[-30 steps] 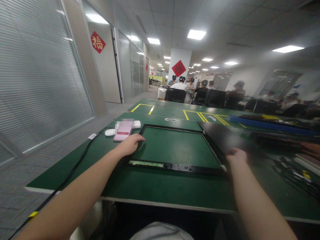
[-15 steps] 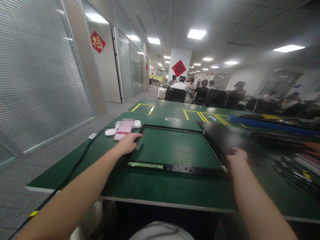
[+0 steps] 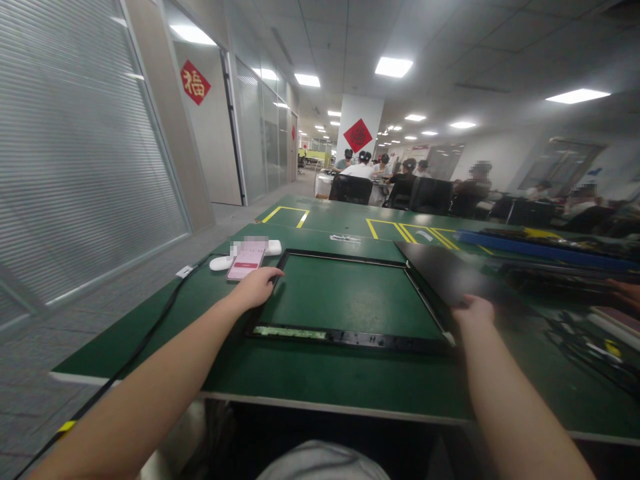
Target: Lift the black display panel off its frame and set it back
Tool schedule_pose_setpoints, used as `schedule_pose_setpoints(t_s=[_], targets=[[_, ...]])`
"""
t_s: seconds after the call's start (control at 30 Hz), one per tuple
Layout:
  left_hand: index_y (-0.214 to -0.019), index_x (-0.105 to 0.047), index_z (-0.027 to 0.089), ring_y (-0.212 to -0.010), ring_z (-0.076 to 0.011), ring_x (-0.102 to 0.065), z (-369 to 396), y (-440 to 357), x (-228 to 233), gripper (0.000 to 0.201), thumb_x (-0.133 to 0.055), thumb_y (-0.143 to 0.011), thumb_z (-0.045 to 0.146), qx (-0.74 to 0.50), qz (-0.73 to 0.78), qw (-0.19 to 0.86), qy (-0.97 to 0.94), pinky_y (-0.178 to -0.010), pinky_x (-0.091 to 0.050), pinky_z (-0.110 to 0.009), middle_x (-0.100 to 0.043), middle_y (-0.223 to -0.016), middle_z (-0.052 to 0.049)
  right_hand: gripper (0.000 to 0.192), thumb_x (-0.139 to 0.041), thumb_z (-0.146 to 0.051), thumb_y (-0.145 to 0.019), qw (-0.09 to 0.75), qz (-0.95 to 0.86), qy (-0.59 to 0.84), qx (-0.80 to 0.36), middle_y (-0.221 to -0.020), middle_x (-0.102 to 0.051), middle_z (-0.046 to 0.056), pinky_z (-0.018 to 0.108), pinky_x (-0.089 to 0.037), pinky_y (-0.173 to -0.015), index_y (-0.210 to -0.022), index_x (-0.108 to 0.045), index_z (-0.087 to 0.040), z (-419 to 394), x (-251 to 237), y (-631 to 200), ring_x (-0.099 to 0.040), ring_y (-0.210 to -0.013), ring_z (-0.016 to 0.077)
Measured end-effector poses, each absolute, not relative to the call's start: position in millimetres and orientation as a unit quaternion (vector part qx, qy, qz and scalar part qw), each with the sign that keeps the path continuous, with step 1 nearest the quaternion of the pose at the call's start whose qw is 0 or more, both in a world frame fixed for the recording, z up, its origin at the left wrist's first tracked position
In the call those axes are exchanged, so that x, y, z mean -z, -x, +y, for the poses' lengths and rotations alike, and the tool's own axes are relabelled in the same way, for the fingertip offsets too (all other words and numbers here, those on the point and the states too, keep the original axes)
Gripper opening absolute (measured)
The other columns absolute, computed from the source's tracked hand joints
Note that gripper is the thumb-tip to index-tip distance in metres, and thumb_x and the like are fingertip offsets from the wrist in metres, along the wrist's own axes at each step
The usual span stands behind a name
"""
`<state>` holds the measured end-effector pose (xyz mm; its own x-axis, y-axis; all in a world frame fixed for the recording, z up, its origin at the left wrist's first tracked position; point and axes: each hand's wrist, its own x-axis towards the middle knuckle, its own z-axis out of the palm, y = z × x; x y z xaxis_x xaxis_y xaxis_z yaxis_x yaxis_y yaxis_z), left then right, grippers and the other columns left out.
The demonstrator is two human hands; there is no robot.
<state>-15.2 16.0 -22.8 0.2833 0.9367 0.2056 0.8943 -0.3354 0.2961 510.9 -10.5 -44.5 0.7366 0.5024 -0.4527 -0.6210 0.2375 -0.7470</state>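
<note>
A black rectangular bezel frame [image 3: 345, 257], resembling a monitor's, lies on the green table, with a pale green strip [image 3: 290, 331] along its near side. My left hand [image 3: 257, 288] is closed on its left side. To the right, a dark flat panel [image 3: 440, 267] stands tilted, its left edge along the frame's right side. The near edge of this panel is in my right hand [image 3: 475, 312], whose fingers are partly hidden behind it. Small white bits [image 3: 449, 338] sit at the frame's right corners.
A phone [image 3: 247, 262] lies left of the frame beside white items [image 3: 220, 264]. A black cable [image 3: 167, 313] runs over the table's left edge. At right are tangled cables [image 3: 590, 347], a blue tray [image 3: 550, 250] with dark parts, and another person's hand [image 3: 627, 292]. Several people sit farther back.
</note>
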Motion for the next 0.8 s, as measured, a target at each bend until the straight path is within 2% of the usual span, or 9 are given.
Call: schedule_pose_setpoints(t_s=[0.17,0.47,0.8], targets=[[-0.110,-0.070,0.017,-0.111,-0.0254,-0.064,16.3,14.9,22.1,0.045,-0.043,-0.075,0.008,-0.166,0.573,0.064,-0.800,-0.099,-0.046,-0.033,-0.069,-0.116,-0.011,0.038,-0.045,0.000,-0.057,0.785,0.058,0.496,-0.368,-0.096,-0.062,0.003,0.034,-0.061,-0.072,-0.089,-0.048,-0.020,-9.7,45.1,-512.6,-0.065,-0.080,0.0148],[-0.107,-0.071,0.018,-0.113,-0.0276,-0.062,18.4,15.3,25.0,0.046,-0.044,-0.072,0.007,-0.206,0.555,0.078,-0.802,-0.101,-0.045,-0.036,-0.070,-0.116,-0.011,0.033,-0.044,-0.001,-0.062,0.782,0.041,0.497,-0.374,-0.095,-0.063,0.003,0.038,-0.061,-0.070,-0.089,-0.047,-0.021,-7.6,49.7,-518.9,-0.065,-0.076,0.0150],[-0.095,-0.074,0.022,-0.110,-0.0326,-0.064,21.1,15.1,29.1,0.038,-0.050,-0.067,0.011,-0.271,0.541,0.119,-0.787,-0.101,-0.045,-0.043,-0.073,-0.111,-0.011,0.027,-0.048,0.002,-0.064,0.775,0.015,0.523,-0.354,-0.070,-0.055,-0.002,0.025,-0.058,-0.056,-0.078,-0.047,-0.021,-5.4,49.1,-516.2,-0.060,-0.059,0.0115]])
